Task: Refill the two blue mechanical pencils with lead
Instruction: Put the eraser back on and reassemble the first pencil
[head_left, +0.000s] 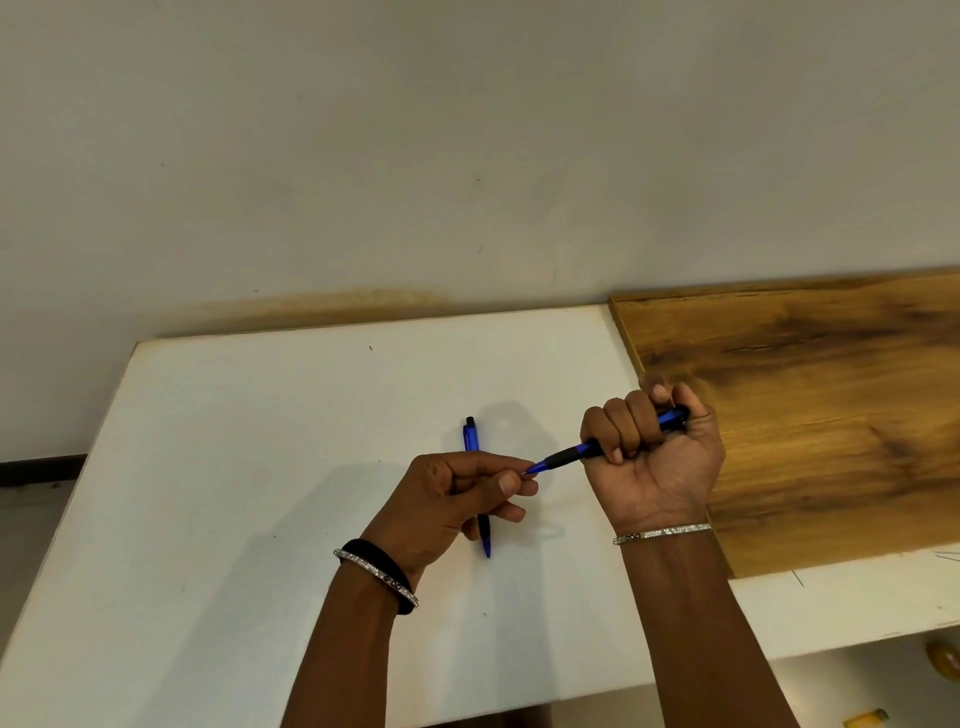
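My right hand (657, 452) grips one blue mechanical pencil (574, 453) in a fist, its thumb over the black cap end and its tip pointing left. The thumb and forefinger of my left hand (462, 493) pinch together right at that tip; any lead between them is too thin to see. The second blue pencil (471, 436) lies on the white table (260, 467), running toward me, its middle hidden under my left hand and its tip showing below it.
A brown wooden board (831, 405) lies on the table's right part, touching my right hand's far side. A white wall stands behind the table. The table's front edge runs near my forearms.
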